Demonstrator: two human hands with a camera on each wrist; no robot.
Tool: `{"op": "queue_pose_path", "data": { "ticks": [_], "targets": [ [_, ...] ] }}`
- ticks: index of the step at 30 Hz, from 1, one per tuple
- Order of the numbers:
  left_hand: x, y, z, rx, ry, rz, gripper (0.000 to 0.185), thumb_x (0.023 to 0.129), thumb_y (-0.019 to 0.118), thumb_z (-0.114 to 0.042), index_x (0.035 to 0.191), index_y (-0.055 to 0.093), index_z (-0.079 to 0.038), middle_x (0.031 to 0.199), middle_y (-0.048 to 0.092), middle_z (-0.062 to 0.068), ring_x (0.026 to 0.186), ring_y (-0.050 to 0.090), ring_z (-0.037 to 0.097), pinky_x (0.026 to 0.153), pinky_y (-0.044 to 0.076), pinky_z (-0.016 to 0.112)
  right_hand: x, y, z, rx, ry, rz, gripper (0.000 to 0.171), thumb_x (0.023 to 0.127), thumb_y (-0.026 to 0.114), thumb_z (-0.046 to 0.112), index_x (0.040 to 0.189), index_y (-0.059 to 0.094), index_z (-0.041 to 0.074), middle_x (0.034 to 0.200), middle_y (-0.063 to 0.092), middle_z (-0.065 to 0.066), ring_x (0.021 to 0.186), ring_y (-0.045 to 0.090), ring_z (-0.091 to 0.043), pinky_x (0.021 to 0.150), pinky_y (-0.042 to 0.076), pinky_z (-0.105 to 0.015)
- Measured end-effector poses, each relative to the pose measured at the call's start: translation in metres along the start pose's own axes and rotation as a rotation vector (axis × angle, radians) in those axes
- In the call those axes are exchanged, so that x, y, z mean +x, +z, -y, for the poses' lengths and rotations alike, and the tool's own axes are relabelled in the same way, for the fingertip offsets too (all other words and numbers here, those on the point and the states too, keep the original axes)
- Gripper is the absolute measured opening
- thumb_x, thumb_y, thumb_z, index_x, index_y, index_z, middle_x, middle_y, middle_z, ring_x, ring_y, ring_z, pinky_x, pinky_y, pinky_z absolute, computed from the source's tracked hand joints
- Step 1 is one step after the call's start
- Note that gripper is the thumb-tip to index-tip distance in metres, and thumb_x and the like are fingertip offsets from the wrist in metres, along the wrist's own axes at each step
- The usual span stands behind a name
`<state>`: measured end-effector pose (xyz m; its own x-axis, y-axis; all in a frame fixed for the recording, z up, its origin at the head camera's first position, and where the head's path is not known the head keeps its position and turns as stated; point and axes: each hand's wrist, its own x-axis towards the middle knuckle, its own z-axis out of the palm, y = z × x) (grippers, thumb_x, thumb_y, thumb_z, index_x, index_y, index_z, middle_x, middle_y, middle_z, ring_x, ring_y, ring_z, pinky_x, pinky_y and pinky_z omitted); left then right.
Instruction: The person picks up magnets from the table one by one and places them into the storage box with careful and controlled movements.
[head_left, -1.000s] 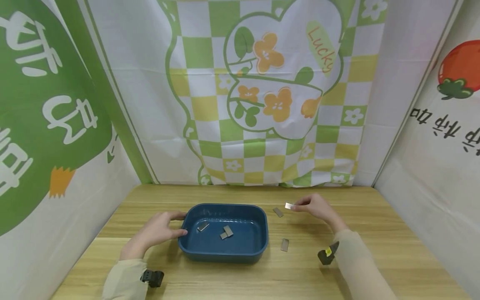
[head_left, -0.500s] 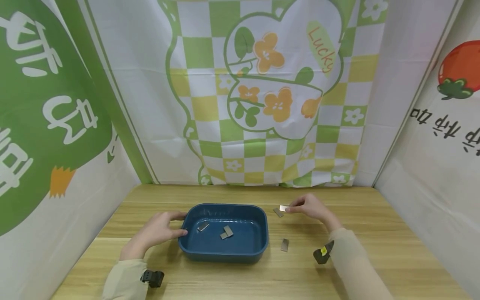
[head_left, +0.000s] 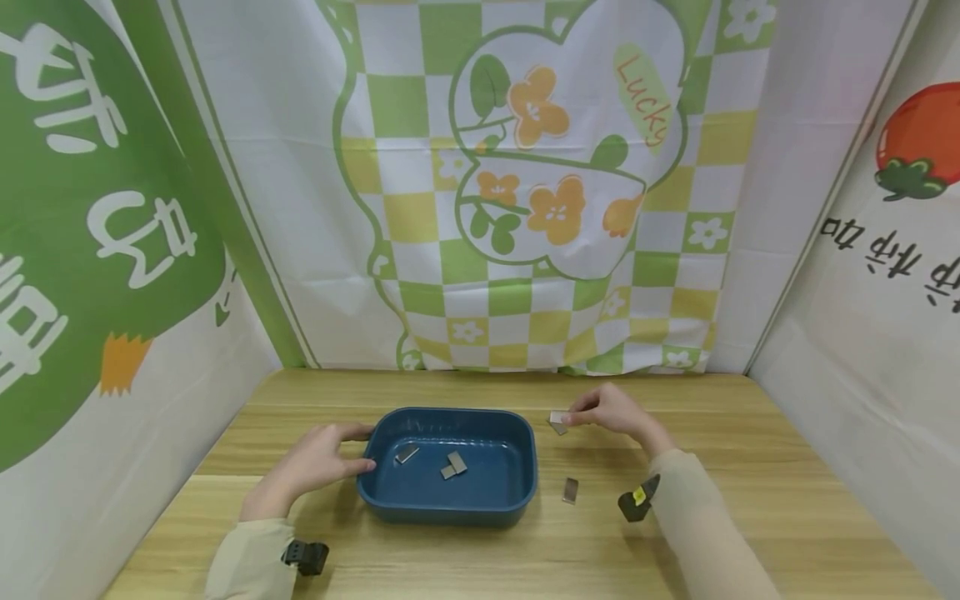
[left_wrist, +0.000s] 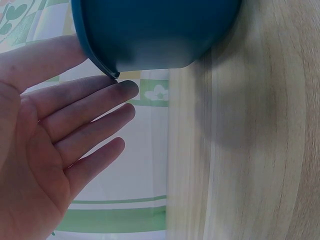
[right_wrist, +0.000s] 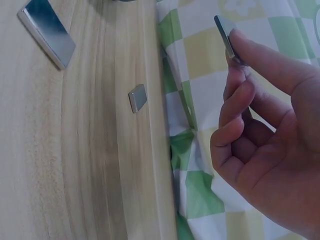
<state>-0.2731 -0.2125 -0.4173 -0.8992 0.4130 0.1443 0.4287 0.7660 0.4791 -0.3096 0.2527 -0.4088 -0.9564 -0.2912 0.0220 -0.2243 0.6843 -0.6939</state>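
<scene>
My right hand point(head_left: 611, 411) pinches a small flat silver rectangular metal block point(right_wrist: 226, 36) between thumb and fingers, above the table right of the blue tray point(head_left: 442, 514). From the head view this block partly covers a second silver block point(head_left: 559, 429) lying on the wood; in the right wrist view they are apart. A third block point(head_left: 570, 490) lies nearer the tray's front right corner. Several similar blocks point(head_left: 457, 462) lie inside the tray. My left hand point(head_left: 321, 458) touches the tray's left rim with thumb and index finger; its other fingers point(left_wrist: 97, 132) are straight and spread.
The wooden table point(head_left: 600, 554) surrounds the tray. Behind it hangs a green and white checked cloth point(head_left: 495, 321), with printed cloths on both sides. A black device point(head_left: 306, 557) is strapped to the left wrist, another black device point(head_left: 637, 500) to the right.
My right hand has moved left with the pinched block, bringing it over the block on the table as seen from the head. The left hand and tray have stayed still.
</scene>
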Motion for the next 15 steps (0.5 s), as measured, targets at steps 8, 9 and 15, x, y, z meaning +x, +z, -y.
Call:
{"op": "queue_pose_path", "data": {
  "ticks": [8,9,15],
  "targets": [
    [0.000,0.000,0.000,-0.004,0.000,0.001,0.054,0.080,0.075,-0.031,0.126,0.061,-0.006,0.121,0.065,0.013,0.116,0.057,0.037,0.096,0.044,0.057,0.001,0.001,0.008,0.009,-0.009,0.050,0.022,0.080,0.074,0.036,0.088,0.076,0.016,0.089,0.072,0.001,0.079,0.060,-0.014,0.071,0.051,-0.035],
    [0.000,0.000,0.000,-0.003,0.000,0.000,0.053,0.080,0.075,-0.031,0.126,0.061,-0.006,0.121,0.065,0.013,0.116,0.057,0.037,0.096,0.044,0.057,0.002,0.001,0.009,0.010,-0.015,0.059,0.021,0.080,0.074,0.035,0.088,0.076,0.016,0.089,0.072,0.001,0.079,0.060,-0.014,0.071,0.051,-0.035],
    [0.000,0.000,0.000,-0.005,0.000,-0.003,0.053,0.080,0.075,-0.031,0.126,0.061,-0.007,0.121,0.065,0.013,0.116,0.057,0.037,0.096,0.044,0.057,0.006,0.003,0.016,0.013,-0.043,0.096,0.015,0.082,0.073,0.028,0.083,0.077,0.014,0.088,0.072,0.001,0.076,0.055,-0.014,0.069,0.047,-0.030]
  ]
}}
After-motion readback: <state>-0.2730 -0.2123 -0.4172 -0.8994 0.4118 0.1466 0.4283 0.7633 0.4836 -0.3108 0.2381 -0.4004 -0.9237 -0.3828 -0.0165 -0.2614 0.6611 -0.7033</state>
